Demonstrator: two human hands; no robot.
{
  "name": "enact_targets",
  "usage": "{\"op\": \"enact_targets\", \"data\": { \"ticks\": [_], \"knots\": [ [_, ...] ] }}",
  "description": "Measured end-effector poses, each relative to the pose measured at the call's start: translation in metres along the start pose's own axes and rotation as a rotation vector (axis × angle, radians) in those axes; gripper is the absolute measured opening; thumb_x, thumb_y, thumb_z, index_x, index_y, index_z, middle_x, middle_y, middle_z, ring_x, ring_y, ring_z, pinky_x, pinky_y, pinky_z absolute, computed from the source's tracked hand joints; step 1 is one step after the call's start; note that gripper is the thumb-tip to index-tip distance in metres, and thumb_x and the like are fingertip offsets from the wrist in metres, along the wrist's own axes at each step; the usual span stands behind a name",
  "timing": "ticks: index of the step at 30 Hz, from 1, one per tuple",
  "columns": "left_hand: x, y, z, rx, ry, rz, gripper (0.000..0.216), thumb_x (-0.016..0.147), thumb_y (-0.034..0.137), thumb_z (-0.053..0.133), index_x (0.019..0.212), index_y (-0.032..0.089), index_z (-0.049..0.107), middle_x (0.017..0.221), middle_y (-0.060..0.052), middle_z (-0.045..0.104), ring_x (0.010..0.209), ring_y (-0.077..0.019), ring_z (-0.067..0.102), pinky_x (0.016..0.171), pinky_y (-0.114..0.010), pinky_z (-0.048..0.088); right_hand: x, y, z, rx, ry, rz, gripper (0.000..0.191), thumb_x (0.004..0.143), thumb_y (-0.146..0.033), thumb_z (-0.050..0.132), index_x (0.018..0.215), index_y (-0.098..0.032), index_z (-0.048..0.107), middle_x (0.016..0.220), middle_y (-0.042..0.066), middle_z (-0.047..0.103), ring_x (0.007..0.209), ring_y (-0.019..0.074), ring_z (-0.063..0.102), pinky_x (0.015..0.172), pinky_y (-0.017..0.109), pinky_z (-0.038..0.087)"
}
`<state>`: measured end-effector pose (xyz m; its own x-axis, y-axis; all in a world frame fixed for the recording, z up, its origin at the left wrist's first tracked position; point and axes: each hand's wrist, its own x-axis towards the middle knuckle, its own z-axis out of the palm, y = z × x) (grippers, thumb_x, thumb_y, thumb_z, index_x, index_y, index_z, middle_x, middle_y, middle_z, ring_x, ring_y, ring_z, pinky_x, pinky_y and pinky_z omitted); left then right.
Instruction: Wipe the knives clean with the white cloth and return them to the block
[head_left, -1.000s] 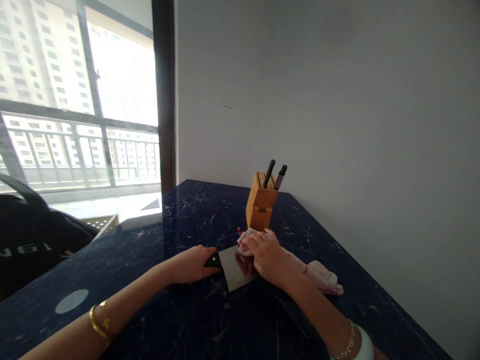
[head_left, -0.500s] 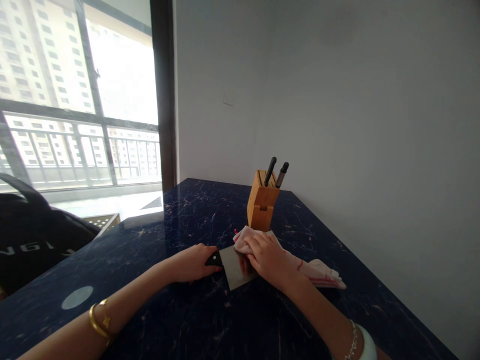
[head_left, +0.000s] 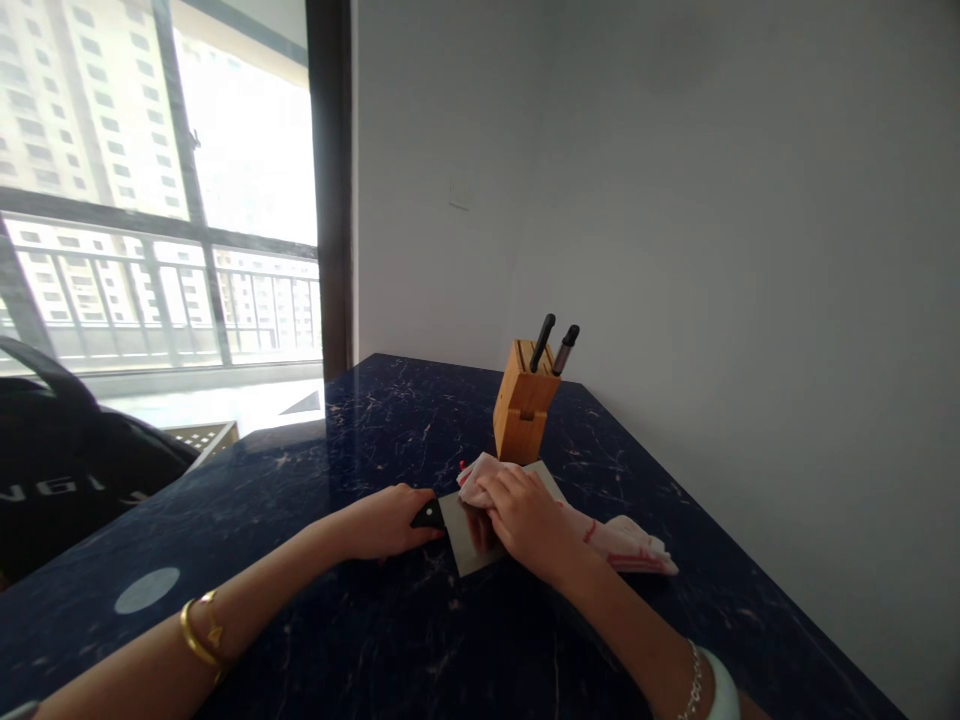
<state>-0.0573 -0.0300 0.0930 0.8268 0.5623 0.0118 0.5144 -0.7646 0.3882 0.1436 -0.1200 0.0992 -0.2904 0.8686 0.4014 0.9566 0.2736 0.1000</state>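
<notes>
A cleaver (head_left: pixel 472 545) with a broad steel blade and a black handle is low over the dark blue table (head_left: pixel 360 640). My left hand (head_left: pixel 390 522) is closed around its handle. On the blade's upper face, my right hand (head_left: pixel 529 520) presses a white cloth with red stripes (head_left: pixel 626 545), bunched under the fingers. The cloth's loose end trails to the right onto the table. Part of the blade is hidden by the cloth and my right hand. Just beyond stands a wooden knife block (head_left: pixel 523 410) with two dark-handled knives in it.
A pale round disc (head_left: pixel 148 590) lies on the table at the left. Past the left edge is a black bag (head_left: pixel 75 460). A grey wall (head_left: pixel 712 260) runs along the right, and a large window (head_left: pixel 240 160) fills the left background.
My right hand and the cloth have slid slightly left along the blade, towards the handle. My left hand keeps its grip, and the cleaver stays nearly in place.
</notes>
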Motion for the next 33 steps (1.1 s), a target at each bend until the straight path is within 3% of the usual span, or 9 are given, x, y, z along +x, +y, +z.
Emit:
{"op": "enact_targets", "data": {
  "ticks": [5, 11, 17, 25, 33],
  "knots": [
    [-0.001, 0.003, -0.002, 0.029, 0.029, -0.001, 0.029, 0.076, 0.046, 0.045, 0.083, 0.020, 0.055, 0.073, -0.002, 0.064, 0.061, -0.0169, 0.060, 0.053, -0.023, 0.041, -0.001, -0.008, -0.006, 0.004, -0.018, -0.075, 0.029, 0.083, -0.020, 0.041, 0.112, -0.019, 0.048, 0.107, 0.007, 0.053, 0.104, 0.0203, 0.040, 0.087, 0.034, 0.027],
    [-0.001, 0.004, -0.003, 0.019, 0.000, -0.016, 0.031, 0.076, 0.047, 0.043, 0.085, 0.020, 0.055, 0.073, -0.002, 0.064, 0.055, -0.0161, 0.060, 0.050, -0.023, 0.040, -0.001, -0.001, -0.004, -0.048, -0.008, 0.058, 0.029, 0.084, -0.014, 0.037, 0.110, -0.019, 0.049, 0.103, 0.007, 0.054, 0.096, 0.0189, 0.044, 0.083, 0.033, 0.028],
    [0.001, -0.001, 0.000, 0.081, 0.036, 0.025, 0.033, 0.075, 0.047, 0.045, 0.091, 0.020, 0.056, 0.084, -0.005, 0.066, 0.075, -0.0200, 0.062, 0.062, -0.024, 0.043, 0.001, -0.020, 0.001, -0.021, -0.007, -0.096, 0.027, 0.084, -0.017, 0.040, 0.108, -0.020, 0.049, 0.102, 0.006, 0.055, 0.100, 0.0186, 0.042, 0.087, 0.033, 0.027],
    [0.000, -0.003, 0.000, -0.005, -0.004, 0.007, 0.032, 0.076, 0.048, 0.044, 0.086, 0.020, 0.054, 0.073, -0.002, 0.065, 0.052, -0.0154, 0.060, 0.047, -0.022, 0.040, 0.001, 0.005, 0.004, -0.128, -0.007, 0.103, 0.028, 0.084, -0.017, 0.038, 0.111, -0.020, 0.047, 0.103, 0.007, 0.056, 0.094, 0.0203, 0.045, 0.080, 0.033, 0.029],
    [0.001, -0.001, -0.002, -0.035, -0.033, -0.028, 0.031, 0.075, 0.047, 0.046, 0.086, 0.020, 0.055, 0.075, -0.003, 0.066, 0.054, -0.0160, 0.061, 0.047, -0.022, 0.041, -0.001, 0.012, 0.005, -0.109, -0.032, 0.037, 0.027, 0.084, -0.018, 0.038, 0.110, -0.021, 0.047, 0.105, 0.005, 0.055, 0.095, 0.0187, 0.044, 0.081, 0.031, 0.028]
  ]
}}
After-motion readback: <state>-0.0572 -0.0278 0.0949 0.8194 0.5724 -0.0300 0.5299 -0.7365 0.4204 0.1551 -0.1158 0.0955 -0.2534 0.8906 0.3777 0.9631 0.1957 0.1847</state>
